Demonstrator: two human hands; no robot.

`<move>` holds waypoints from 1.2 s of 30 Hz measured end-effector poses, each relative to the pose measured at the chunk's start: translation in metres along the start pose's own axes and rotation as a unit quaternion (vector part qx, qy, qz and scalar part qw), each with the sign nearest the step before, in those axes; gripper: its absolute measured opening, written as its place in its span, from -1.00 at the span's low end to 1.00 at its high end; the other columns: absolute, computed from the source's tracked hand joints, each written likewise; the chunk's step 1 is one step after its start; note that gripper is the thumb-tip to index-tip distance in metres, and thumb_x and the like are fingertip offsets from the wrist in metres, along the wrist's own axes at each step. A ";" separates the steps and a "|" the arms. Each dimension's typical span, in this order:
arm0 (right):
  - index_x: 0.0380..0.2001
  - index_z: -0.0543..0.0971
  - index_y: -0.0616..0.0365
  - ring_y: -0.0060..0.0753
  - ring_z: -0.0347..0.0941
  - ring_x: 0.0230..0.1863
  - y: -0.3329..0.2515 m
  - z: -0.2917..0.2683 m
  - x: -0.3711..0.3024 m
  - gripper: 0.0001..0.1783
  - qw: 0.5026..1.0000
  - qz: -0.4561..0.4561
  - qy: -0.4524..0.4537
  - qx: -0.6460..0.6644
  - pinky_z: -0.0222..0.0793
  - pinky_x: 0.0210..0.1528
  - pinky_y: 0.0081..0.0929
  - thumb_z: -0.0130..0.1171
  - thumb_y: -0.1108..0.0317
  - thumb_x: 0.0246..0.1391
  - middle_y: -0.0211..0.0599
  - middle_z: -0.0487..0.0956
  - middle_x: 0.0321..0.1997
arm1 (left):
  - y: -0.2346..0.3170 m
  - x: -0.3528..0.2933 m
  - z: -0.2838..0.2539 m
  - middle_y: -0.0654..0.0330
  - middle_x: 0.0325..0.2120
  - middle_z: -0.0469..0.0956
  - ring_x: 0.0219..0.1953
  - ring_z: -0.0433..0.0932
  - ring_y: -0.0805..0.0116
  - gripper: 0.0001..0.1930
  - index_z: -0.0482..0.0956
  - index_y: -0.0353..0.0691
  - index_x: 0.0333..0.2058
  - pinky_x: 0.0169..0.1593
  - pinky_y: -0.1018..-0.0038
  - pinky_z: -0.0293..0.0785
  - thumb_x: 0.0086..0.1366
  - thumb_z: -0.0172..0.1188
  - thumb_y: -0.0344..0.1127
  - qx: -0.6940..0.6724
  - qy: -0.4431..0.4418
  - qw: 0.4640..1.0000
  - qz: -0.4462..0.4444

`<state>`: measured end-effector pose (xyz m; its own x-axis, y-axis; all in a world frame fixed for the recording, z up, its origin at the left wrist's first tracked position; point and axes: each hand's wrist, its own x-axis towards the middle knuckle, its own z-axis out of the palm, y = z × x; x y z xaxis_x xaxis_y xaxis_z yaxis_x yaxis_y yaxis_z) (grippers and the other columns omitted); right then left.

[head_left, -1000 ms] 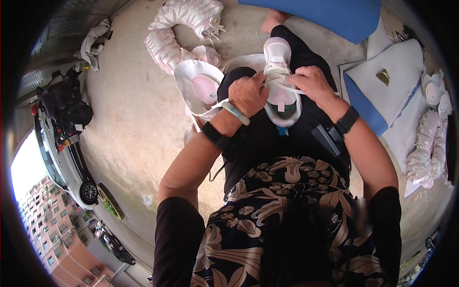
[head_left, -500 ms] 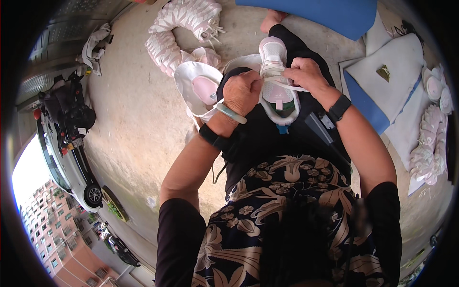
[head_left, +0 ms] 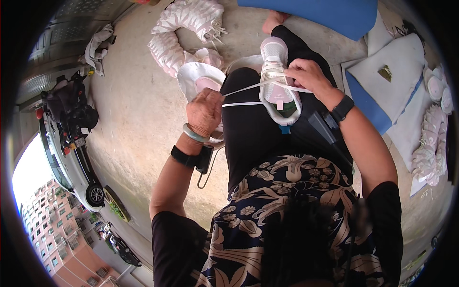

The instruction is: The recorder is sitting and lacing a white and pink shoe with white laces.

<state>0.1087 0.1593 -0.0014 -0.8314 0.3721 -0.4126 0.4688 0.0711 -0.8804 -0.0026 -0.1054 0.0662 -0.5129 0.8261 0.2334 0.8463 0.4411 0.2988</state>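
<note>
A white and pale pink sneaker rests on my dark-trousered leg, its toe pointing away and its opening toward me. My left hand is closed on a white shoelace, out to the left of the shoe. Two stretches of lace run taut from that hand to the shoe, across my left knee. At the right side of the lacing, my right hand pinches lace between thumb and fingers; a lace end hangs below these fingers. The shoe's tongue and green inside show at the opening.
Beyond my left hand stands a white round-rimmed container with a pink piece inside. Behind it, a curved row of stacked white-pink shoe parts lies on the concrete floor. White sheets, blue sheets and more shoe parts lie right and ahead.
My left hand has moved left and slightly toward me from beside the shoe, drawing the lace out taut. The right hand has stayed near the lacing.
</note>
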 end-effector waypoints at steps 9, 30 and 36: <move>-0.40 0.48 0.19 -0.45 0.43 -0.51 0.000 0.008 -0.015 -0.90 0.955 -0.275 0.115 0.003 0.33 -0.43 -0.55 0.04 0.48 -0.06 -0.22 0.51 -0.51 | 0.045 0.032 -0.026 0.27 -0.66 0.37 -0.63 0.43 0.34 -0.85 0.49 -0.17 -0.51 -0.58 0.43 0.37 -0.16 0.17 -0.46 0.043 0.105 0.974 0.195; -0.11 0.34 0.37 -0.72 0.07 -0.63 -0.102 -0.132 -0.086 -0.69 0.823 -0.282 -0.193 0.454 0.13 -0.19 -0.60 -0.11 0.37 0.13 -0.59 0.05 -0.69 | 0.070 0.034 0.028 0.10 -0.57 0.48 -0.55 0.49 0.12 -0.86 0.50 -0.26 -0.37 -0.49 0.38 0.41 0.03 0.15 -0.43 -0.127 -0.029 0.989 0.075; 0.01 0.26 0.42 -0.74 -0.03 -0.62 -0.088 -0.192 -0.110 -0.63 0.889 -0.202 0.140 0.386 0.11 -0.24 -0.72 -0.24 0.41 0.20 -0.58 0.03 -0.64 | 0.071 0.058 0.068 0.05 -0.52 0.49 -0.47 0.49 0.02 -0.89 0.52 -0.25 -0.42 -0.40 0.29 0.42 0.05 0.08 -0.41 -0.151 -0.039 0.988 -0.004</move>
<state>0.2160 0.2903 0.1663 -0.7273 0.6847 -0.0464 -0.2862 -0.3641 -0.8863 0.0371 -0.0021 0.0380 -0.4972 0.8524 0.1622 0.7544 0.3323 0.5660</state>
